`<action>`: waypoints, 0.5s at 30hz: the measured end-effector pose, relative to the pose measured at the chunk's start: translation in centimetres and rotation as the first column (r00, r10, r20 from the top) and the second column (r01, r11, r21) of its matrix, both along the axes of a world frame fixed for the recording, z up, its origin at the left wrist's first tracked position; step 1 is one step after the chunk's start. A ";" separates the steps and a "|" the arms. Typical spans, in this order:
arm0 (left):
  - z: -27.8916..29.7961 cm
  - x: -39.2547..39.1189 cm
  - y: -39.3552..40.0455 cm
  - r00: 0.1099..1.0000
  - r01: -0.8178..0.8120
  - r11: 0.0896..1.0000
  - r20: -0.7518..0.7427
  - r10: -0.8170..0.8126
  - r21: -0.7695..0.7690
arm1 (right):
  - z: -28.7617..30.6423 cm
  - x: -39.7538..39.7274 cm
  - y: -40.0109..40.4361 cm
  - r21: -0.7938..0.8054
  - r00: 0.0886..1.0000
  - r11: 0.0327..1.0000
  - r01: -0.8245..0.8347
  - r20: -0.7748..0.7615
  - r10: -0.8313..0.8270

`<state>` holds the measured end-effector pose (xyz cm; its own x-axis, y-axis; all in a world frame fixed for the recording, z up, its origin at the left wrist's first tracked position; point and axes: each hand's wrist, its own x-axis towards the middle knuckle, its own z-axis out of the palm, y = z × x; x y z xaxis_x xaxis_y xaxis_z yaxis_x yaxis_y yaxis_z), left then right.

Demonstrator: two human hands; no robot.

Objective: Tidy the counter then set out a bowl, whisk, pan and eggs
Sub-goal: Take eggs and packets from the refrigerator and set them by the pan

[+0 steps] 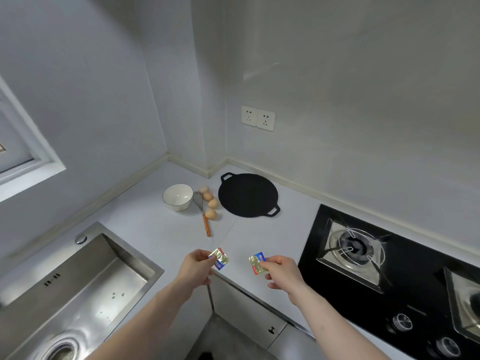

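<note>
my left hand (196, 266) is pinching one foil packet (219, 258) and my right hand (281, 272) is pinching another packet (256, 263), above the counter (161, 229) edge.

Each hand, left hand (196, 265) and right hand (281, 272), pinches a foil packet (219, 258) (257, 263) above the table (161, 229). Beyond them, left of the pan (248, 195), lie eggs (210, 201), whisk (202, 211) and bowl (178, 196).

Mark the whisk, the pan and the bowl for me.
whisk (206, 224): head view, on its orange handle.
pan (248, 194): head view, middle of its black surface.
bowl (178, 196): head view, on its white inside.
</note>
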<state>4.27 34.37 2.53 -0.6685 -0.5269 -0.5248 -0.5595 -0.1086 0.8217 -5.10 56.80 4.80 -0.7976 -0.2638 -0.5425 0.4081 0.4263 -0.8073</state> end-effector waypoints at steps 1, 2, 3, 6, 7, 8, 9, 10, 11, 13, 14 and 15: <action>-0.3 -0.5 -0.4 1.000 -0.004 1.000 0.013 0.004 0.008 | -0.2 -0.4 -0.4 0.007 1.000 1.000 0.004 0.009 -0.004; -0.7 -1.4 -1.2 1.000 -0.010 1.000 0.028 0.009 0.019 | -0.5 -1.1 -1.2 0.012 1.000 1.000 0.009 0.024 -0.010; -1.0 -2.1 -1.9 0.999 -0.018 0.999 0.041 0.017 0.030 | -0.9 -1.6 -1.8 0.012 0.999 1.000 0.018 0.043 -0.018; -2.1 -4.4 -4.0 0.995 -0.010 1.000 0.095 0.008 0.017 | -2.0 -3.2 -4.2 0.037 0.995 0.998 0.049 0.085 -0.052; -2.4 -5.4 -5.0 0.993 0.003 1.000 0.114 -0.004 0.005 | -2.5 -3.8 -5.3 0.046 0.994 0.997 0.059 0.093 -0.063; -2.8 -6.3 -6.0 0.990 0.023 1.000 0.136 -0.022 -0.007 | -3.0 -4.4 -6.3 0.060 0.993 0.996 0.067 0.096 -0.073; -3.2 -7.3 -6.9 0.987 0.045 0.999 0.156 -0.042 -0.016 | -3.5 -5.1 -7.2 0.079 0.992 0.994 0.070 0.098 -0.078; -3.8 -8.4 -8.0 0.982 0.072 0.997 0.176 -0.067 -0.023 | -4.0 -5.8 -8.2 0.092 0.991 0.993 0.076 0.105 -0.086; -4.1 -9.1 -8.5 0.978 0.091 0.995 0.189 -0.084 -0.029 | -4.3 -6.3 -8.7 0.107 0.990 0.991 0.077 0.108 -0.088; -5.0 -11.0 -10.0 0.971 0.125 0.992 0.210 -0.116 -0.031 | -5.5 -7.8 -10.2 0.139 0.989 0.987 0.080 0.110 -0.096; -5.5 -11.8 -10.6 0.965 0.139 0.990 0.228 -0.128 -0.030 | -6.0 -8.4 -10.9 0.156 0.989 0.984 0.082 0.112 -0.100; -5.8 -12.6 -11.1 0.960 0.149 0.988 0.243 -0.137 -0.029 | -6.4 -9.1 -11.4 0.170 0.988 0.982 0.087 0.111 -0.107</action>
<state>-8.29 23.31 -3.29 -0.5965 -0.4624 -0.6561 -0.7473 0.0216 0.6641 -14.24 45.37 -1.64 -0.7422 -0.0875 -0.6644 0.5430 0.5025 -0.6728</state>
